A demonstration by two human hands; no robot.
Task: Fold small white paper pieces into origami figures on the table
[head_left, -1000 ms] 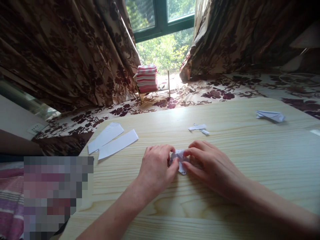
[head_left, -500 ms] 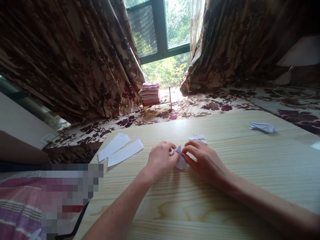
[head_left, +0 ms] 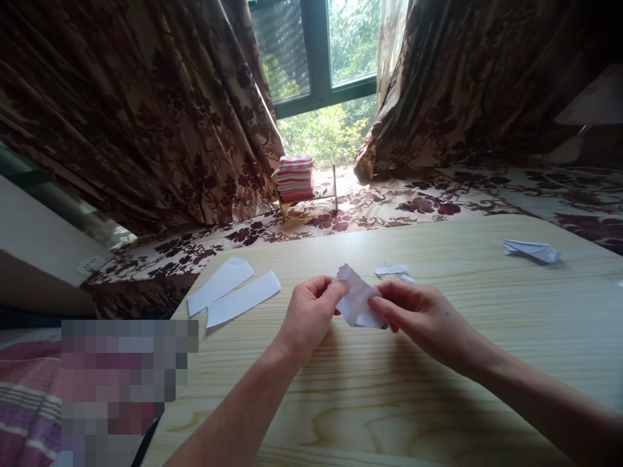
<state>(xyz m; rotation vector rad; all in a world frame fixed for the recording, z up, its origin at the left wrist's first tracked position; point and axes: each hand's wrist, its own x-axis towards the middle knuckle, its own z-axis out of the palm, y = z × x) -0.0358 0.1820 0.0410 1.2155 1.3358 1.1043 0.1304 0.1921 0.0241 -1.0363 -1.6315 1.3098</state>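
A small piece of folded white paper [head_left: 359, 299] is held between my two hands, just above the wooden table. My left hand [head_left: 311, 316] pinches its left side, thumb on top and fingers behind. My right hand [head_left: 417, 311] grips the lower right side in the same manner. One face of the paper is turned toward me, and its top edge looks uneven. Behind it, small white paper scraps [head_left: 393, 270] lie on the table near my right fingers.
Two white paper strips [head_left: 243, 298] rest at the table's left. A folded paper piece [head_left: 531, 250] lies far right on the pale wooden table [head_left: 311, 415]. Beyond the far edge, a small stand holds a stack of pink striped cloths [head_left: 295, 177]. A lamp [head_left: 591, 104] stands at the right.
Both hands have lifted the paper slightly off the table and tilted it, so a wider face shows. My right hand has moved a little right and down. The view has shifted slightly.
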